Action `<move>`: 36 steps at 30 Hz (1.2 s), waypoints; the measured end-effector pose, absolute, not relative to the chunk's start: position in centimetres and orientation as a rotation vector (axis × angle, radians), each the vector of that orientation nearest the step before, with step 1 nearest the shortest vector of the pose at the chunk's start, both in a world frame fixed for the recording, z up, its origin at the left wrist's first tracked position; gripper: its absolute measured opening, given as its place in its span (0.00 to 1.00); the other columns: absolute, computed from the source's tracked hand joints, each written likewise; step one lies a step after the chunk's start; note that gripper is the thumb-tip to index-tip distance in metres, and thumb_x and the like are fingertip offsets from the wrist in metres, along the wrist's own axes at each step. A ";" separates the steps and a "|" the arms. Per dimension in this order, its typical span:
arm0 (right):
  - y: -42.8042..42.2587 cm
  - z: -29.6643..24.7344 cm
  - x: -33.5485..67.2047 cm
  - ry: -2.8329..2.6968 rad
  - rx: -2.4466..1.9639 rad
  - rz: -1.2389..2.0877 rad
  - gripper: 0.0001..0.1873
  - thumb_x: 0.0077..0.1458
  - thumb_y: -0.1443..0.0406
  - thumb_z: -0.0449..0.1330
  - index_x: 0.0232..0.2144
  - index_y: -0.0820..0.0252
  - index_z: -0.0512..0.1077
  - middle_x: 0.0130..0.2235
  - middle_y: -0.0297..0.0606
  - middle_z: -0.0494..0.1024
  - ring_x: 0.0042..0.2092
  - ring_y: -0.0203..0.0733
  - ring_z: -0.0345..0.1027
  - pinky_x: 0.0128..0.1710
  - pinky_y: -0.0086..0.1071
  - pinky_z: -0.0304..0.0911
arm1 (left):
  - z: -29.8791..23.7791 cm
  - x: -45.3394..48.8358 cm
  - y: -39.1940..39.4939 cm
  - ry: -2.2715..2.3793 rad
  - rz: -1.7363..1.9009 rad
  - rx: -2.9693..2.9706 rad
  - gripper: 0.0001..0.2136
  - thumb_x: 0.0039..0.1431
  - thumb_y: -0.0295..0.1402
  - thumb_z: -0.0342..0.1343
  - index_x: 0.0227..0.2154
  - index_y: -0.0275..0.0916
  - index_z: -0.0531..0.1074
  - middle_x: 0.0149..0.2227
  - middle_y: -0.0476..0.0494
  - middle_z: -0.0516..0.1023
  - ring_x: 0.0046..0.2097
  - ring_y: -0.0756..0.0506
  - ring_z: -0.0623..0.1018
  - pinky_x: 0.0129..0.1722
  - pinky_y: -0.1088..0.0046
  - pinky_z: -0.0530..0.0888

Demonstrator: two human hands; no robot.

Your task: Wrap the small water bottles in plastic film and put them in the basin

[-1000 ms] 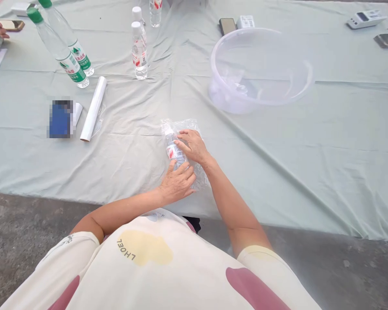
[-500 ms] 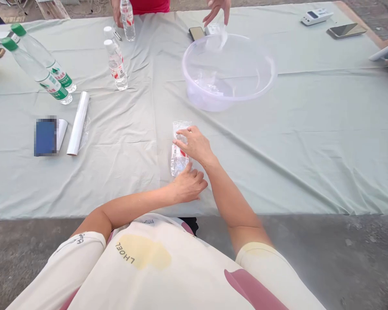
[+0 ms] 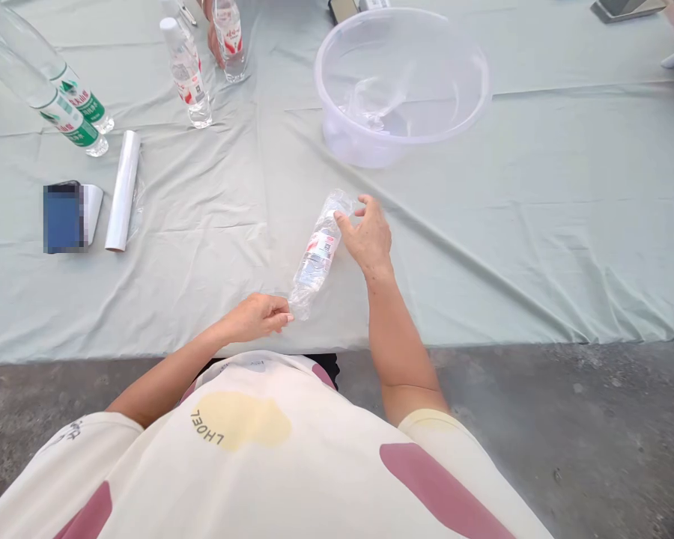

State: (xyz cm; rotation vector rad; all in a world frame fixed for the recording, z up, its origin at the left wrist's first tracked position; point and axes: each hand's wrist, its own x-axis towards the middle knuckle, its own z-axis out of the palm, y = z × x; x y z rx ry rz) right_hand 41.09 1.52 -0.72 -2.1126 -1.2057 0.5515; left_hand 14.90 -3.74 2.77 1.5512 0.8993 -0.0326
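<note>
Plastic film (image 3: 302, 301) crinkles around the bottle (image 3: 320, 248), left hand (image 3: 261, 315) pinching film, right hand (image 3: 371, 236) loosely curled alongside

A clear plastic bottle (image 3: 315, 262) wrapped in transparent film (image 3: 301, 307) lies between the left hand (image 3: 265, 316), pinching the film's near end, and the right hand (image 3: 368, 236), fingers parted at the top. Beyond them stands a round lilac plastic basin (image 3: 365, 153).

The bottle (image 3: 314, 258) is clear, wrapped in colourless film (image 3: 301, 305), its white label (image 3: 322, 245) splashed with red. The tablecloth (image 3: 550, 180) is pale grey-green; the basin (image 3: 365, 150), translucent lilac. Tall bottles (image 3: 45, 93) wear green-and-white labels (image 3: 70, 123). The person's shirt (image 3: 314, 464) is cream — patched yellow and plum, with dark lettering (image 3: 206, 428).
</note>
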 end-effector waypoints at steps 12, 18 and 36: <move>5.7 -1.4 40.4 -1.287 -2.105 0.857 0.17 0.58 0.51 0.56 0.31 0.58 0.74 0.39 0.43 0.79 0.44 0.48 0.69 0.46 0.37 0.61 | -2.0 19.2 -3.5 0.882 0.159 0.646 0.23 0.52 0.51 0.66 0.40 0.35 0.77 0.55 0.30 0.75 0.54 0.37 0.77 0.51 0.56 0.76; 3.3 -0.6 39.2 -1.183 -1.981 0.973 0.16 0.53 0.50 0.56 0.29 0.56 0.67 0.26 0.32 0.72 0.27 0.38 0.63 0.29 0.31 0.60 | -3.4 18.7 -3.4 0.825 0.117 0.496 0.32 0.63 0.59 0.48 0.36 0.30 0.78 0.57 0.25 0.74 0.59 0.35 0.74 0.58 0.58 0.72; -1.2 9.8 29.3 -1.871 -0.314 0.664 0.20 0.50 0.77 0.57 0.42 0.51 0.73 0.22 0.29 0.73 0.22 0.37 0.69 0.28 0.36 0.75 | -1.4 15.1 -0.7 0.484 0.402 0.099 0.19 0.64 0.50 0.52 0.36 0.36 0.76 0.30 0.44 0.79 0.32 0.45 0.78 0.37 0.66 0.75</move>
